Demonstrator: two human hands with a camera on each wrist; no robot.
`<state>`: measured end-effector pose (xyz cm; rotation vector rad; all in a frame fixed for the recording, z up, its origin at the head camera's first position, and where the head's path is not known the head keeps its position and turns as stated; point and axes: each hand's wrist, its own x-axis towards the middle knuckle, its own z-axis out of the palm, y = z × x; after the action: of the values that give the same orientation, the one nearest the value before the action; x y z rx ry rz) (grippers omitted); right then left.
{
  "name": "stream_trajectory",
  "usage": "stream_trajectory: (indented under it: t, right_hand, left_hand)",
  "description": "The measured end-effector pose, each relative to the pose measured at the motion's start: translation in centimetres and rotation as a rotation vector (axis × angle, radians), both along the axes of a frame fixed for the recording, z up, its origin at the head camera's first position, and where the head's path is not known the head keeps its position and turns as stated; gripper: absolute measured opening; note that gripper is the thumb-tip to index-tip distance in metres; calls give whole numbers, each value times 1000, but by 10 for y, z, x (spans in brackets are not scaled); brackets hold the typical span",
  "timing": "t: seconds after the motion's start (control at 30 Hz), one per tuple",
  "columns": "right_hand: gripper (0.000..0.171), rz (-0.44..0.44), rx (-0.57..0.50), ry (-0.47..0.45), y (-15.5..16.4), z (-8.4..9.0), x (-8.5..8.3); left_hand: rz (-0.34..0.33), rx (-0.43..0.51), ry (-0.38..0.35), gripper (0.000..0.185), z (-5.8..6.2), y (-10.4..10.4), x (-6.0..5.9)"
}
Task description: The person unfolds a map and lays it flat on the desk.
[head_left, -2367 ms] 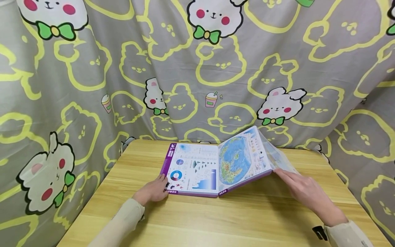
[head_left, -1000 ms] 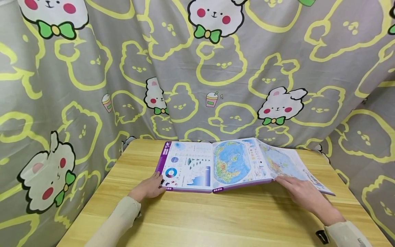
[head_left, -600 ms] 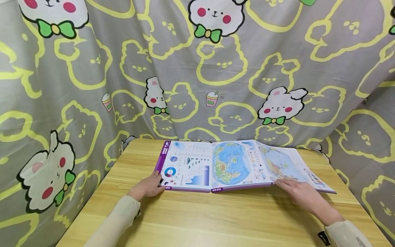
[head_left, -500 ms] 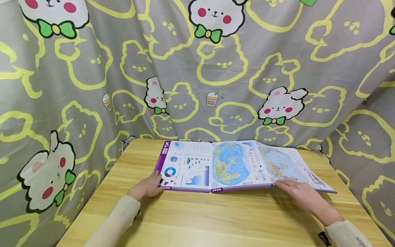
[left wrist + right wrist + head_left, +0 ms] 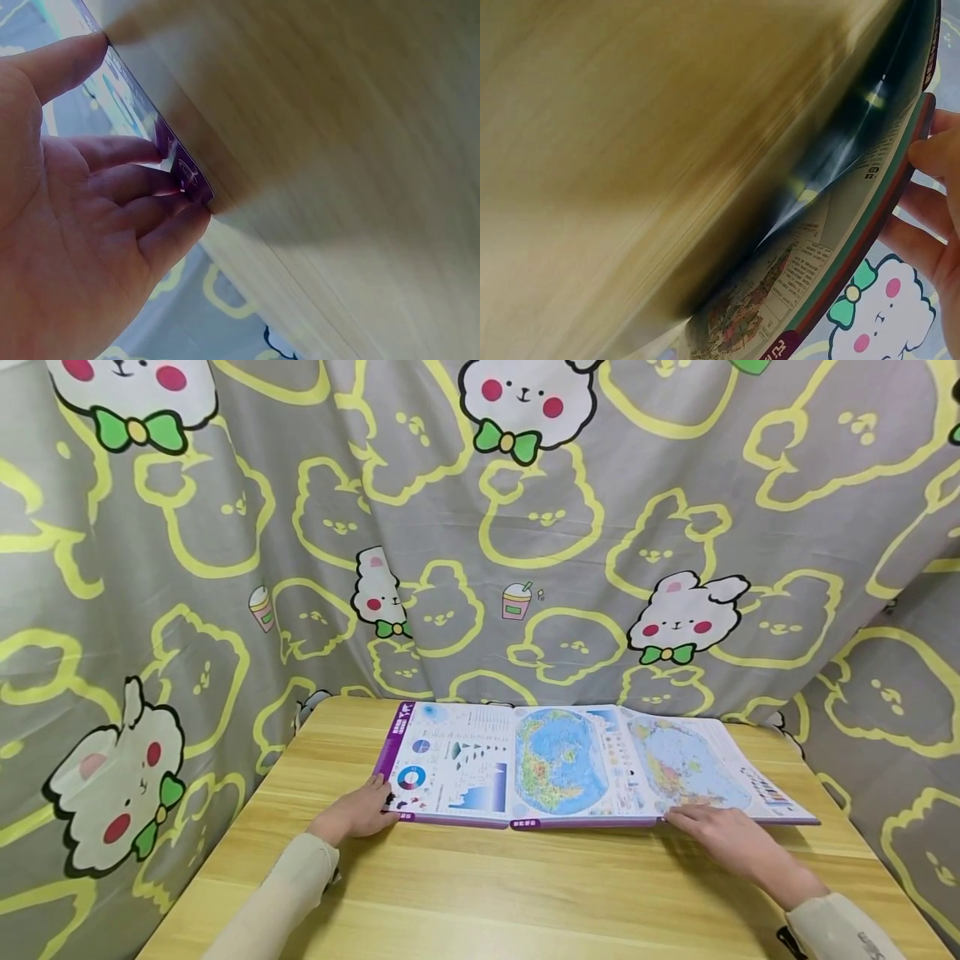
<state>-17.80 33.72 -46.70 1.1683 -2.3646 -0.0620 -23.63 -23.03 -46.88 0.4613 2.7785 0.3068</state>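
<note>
A fold-out map (image 5: 562, 760) with white and purple panels lies spread near the table's back. Its left panel shows charts; the middle and right panels show world maps. My left hand (image 5: 352, 810) rests at its left near corner, thumb by the near edge and fingertips on the purple border (image 5: 187, 172). With my right hand (image 5: 723, 839) I pinch the near edge where the middle and right panels meet. In the right wrist view, thumb and fingers of the right hand (image 5: 937, 180) lie either side of the layered edge (image 5: 889, 195), which stands slightly off the table.
The wooden table (image 5: 495, 893) shows bare wood in front of the map. A grey curtain (image 5: 450, 527) with yellow outlines and white rabbits hangs close behind and along both sides.
The middle panel, first raised and tilted, has sunk almost flat. The right panel has swung down and spread out to the right. The map and left hand have slid slightly left.
</note>
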Motion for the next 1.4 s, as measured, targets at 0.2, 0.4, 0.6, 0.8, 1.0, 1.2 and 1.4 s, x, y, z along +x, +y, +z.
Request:
stream_trajectory:
  t: [0.2,0.4,0.6,0.8,1.0,1.2,1.4]
  right_hand:
    - [46,13,25,2,-1,-2,-2]
    - [38,-2,53,-43,0,-4,-2]
    - [36,6,81,-67,-1,-8,-5]
    - [34,26,112,-90,-5,-9,-4]
    - [34,47,142,-109,-9,-14,-7]
    - [32,64,155,-125,-10,-18,-10]
    - [33,66,159,-125,-12,-20,-11]
  left_hand:
    - [4,-2,-6,66,-1,-1,-1]
    - [2,8,8,68,-3,-3,-2]
    - [9,9,-2,67,-3,-4,-3]
    - [21,0,-11,68,-3,-4,-4]
    - [46,-9,-19,69,-4,-5,-6]
    - [71,-7,-36,71,-5,-6,-8]
    - [75,-10,-43,70,-5,-7,-9]
